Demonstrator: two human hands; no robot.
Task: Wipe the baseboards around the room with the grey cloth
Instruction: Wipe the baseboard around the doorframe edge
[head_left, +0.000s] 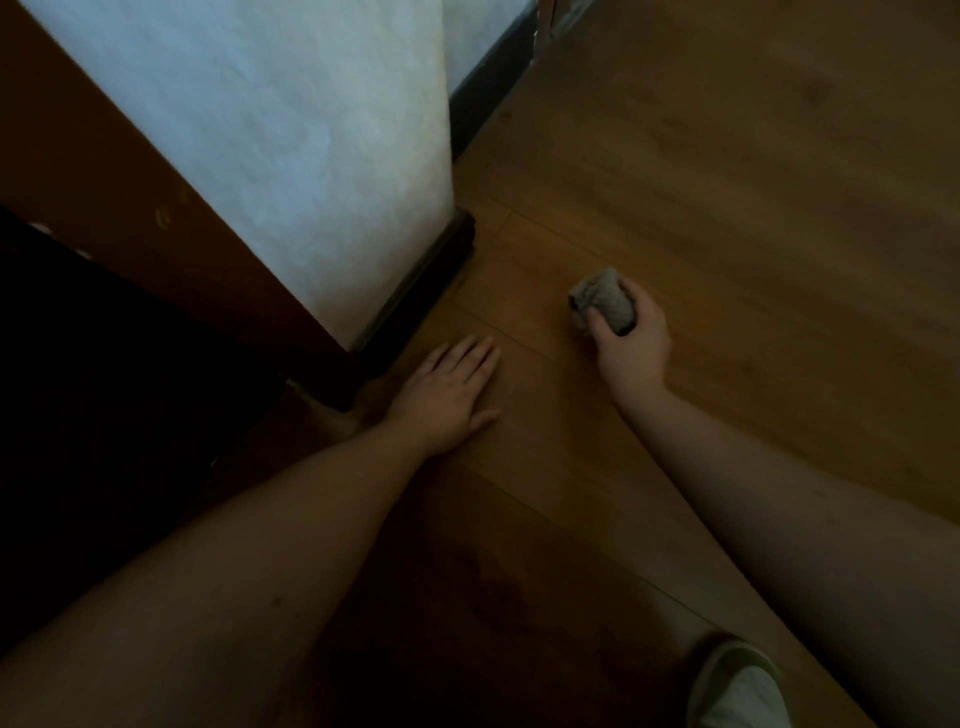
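A dark baseboard runs along the foot of a white wall corner and ends at the corner's tip. A second stretch of dark baseboard continues behind the corner toward the back. My right hand grips the bunched grey cloth just above the wooden floor, a little to the right of the corner baseboard and apart from it. My left hand presses flat on the floor with straight fingers, close to the baseboard's near end.
Wooden plank floor spreads to the right and back. A brown door frame and a dark opening lie at the left. A pale slipper shows at the bottom right.
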